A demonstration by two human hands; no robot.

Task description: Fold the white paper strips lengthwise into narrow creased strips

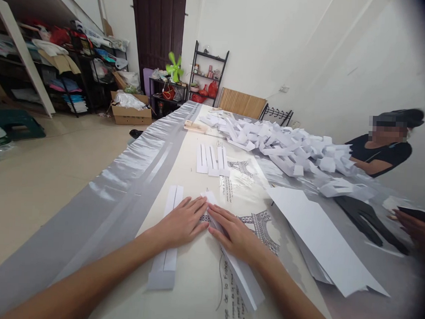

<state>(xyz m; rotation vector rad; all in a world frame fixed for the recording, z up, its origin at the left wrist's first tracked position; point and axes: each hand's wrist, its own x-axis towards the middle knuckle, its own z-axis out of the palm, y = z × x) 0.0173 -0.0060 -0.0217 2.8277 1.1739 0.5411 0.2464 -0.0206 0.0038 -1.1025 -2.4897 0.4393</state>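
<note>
A long folded strip of white paper (243, 278) lies slantwise on the table in front of me. Across its upper part rests my right hand (238, 236), palm down with fingers stretched out. My left hand (182, 224) also lies flat, its fingertips meeting the right hand's near the strip's far end. Neither hand grips anything. Beside and partly beneath my left wrist is another folded white paper piece (167, 256) with a dark slit along its length. Farther up the table sit several similar folded pieces (212, 160).
The table cover (191, 275) has Eiffel Tower prints and writing. A large heap of folded white papers (289, 143) and flat white sheets (321, 237) lie to the right. A person (383, 142) in dark clothes sits beyond the heap. Shelves and a cardboard box (132, 114) stand at the back.
</note>
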